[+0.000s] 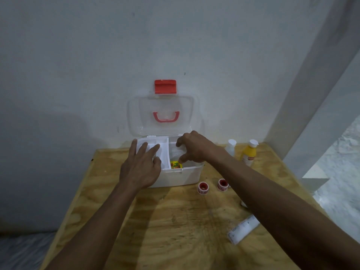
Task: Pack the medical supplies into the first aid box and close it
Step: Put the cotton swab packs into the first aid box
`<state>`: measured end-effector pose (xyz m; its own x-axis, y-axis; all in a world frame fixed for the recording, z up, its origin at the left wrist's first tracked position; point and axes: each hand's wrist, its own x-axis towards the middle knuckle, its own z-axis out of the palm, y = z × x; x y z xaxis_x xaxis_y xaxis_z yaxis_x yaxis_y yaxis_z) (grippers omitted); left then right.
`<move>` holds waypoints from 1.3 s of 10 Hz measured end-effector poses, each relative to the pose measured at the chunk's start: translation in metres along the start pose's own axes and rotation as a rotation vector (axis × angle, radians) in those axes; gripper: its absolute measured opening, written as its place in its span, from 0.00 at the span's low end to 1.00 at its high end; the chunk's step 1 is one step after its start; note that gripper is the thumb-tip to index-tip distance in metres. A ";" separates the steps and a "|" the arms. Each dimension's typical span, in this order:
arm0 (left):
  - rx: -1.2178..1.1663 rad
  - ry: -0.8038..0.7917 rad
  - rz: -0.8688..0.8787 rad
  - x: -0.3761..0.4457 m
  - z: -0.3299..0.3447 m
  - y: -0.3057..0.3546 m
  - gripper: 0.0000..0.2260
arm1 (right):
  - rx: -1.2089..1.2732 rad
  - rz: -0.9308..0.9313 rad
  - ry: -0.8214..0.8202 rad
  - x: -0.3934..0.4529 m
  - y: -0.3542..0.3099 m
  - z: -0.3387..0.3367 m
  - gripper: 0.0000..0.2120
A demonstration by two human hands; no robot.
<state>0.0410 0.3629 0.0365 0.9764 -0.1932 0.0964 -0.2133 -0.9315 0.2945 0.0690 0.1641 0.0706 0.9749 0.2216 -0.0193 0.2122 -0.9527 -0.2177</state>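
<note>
A white first aid box stands open at the back of the wooden table. Its clear lid, with a red handle and a red latch, leans upright against the wall. My left hand rests with straight fingers on the white inner tray at the box's left. My right hand hovers over the right compartment with fingers curled; what it holds, if anything, is unclear. A small yellow packet lies inside under its thumb. Two red tape rolls lie in front of the box.
A yellow bottle and a clear bottle, both white-capped, stand at the back right. A white tube lies near the table's right edge. The grey wall is close behind and a white beam slants at right.
</note>
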 end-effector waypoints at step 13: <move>0.042 -0.047 0.023 -0.001 -0.006 0.001 0.24 | 1.052 0.494 0.182 0.012 -0.024 0.010 0.11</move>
<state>0.0399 0.3643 0.0426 0.9718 -0.2284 0.0580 -0.2356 -0.9384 0.2526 0.0754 0.1914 0.0657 0.9492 -0.2377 -0.2063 -0.2680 -0.2667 -0.9258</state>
